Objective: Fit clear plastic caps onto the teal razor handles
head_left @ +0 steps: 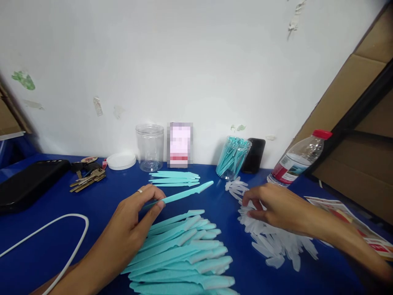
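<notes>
My left hand is closed, pinching a turquoise eyebrow razor near its handle end, with the blade end pointing up to the right. Below it lies a large pile of similar turquoise razors, side by side on the blue table. A smaller row of razors lies behind that hand. On the right, my right hand reaches down over a heap of translucent plastic caps. Its thumb and index finger are apart, close to the caps, and nothing shows clearly between them.
Along the wall stand a clear jar, a pixelated upright card, a jar full of turquoise razors and a dark phone. A tilted bottle is at right. Keys, a white lid and a white cable lie left.
</notes>
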The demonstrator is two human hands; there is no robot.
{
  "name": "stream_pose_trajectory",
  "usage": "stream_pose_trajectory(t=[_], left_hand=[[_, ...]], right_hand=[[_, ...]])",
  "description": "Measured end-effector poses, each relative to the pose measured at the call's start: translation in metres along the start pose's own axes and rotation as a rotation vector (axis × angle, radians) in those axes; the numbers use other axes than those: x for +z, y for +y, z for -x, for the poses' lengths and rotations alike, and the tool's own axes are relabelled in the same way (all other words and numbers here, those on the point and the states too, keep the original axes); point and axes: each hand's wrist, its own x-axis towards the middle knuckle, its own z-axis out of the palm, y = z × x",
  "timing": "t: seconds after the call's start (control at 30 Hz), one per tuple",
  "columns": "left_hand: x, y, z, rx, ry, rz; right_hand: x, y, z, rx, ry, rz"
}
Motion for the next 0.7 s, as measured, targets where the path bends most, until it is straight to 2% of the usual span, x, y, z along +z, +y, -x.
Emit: stream_pose_trajectory(t=[0.3, 0.7], left_hand=[[0.001, 0.015, 0.005, -0.019, 0.023, -0.008], [-0.001, 0.017, 0.004, -0.019, 0.029, -0.012]], right_hand=[[0.01, 0.003, -0.004, 0.003, 0.065, 0.074], [0.015, -0.003, -0.007, -0.043, 0.082, 0.06]])
